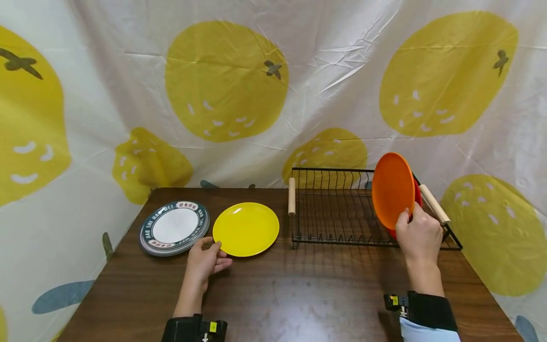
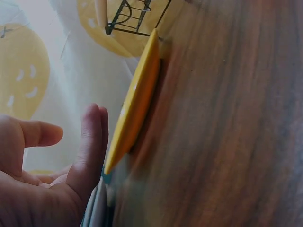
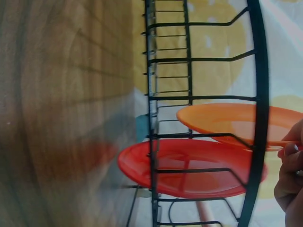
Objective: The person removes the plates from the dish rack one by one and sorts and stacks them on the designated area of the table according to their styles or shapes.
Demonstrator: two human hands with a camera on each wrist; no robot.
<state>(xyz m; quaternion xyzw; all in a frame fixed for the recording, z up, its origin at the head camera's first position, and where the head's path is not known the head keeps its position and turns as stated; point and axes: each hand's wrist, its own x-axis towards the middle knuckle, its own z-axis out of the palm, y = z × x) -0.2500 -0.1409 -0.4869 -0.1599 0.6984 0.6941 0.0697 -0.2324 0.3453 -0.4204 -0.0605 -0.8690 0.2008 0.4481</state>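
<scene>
My right hand (image 1: 419, 233) pinches an orange plate (image 1: 392, 190) by its near edge and holds it tilted up on edge over the right part of a black wire dish rack (image 1: 342, 241). Behind it, a red plate (image 3: 208, 182) stands in the rack, mostly hidden in the head view. Seen from the right wrist, the orange plate's far rim reaches in among the rack wires beside the red one. My left hand (image 1: 206, 261) is at the near-left rim of a yellow plate (image 1: 245, 229) lying on the table, its fingers (image 2: 90, 142) extended and thumb apart.
A stack of white plates with dark patterned rims (image 1: 175, 225) lies left of the yellow plate. Wooden handles (image 1: 292, 196) sit at both ends of the rack. Behind the brown table (image 1: 299, 294) hangs a fruit-print cloth (image 1: 333, 61).
</scene>
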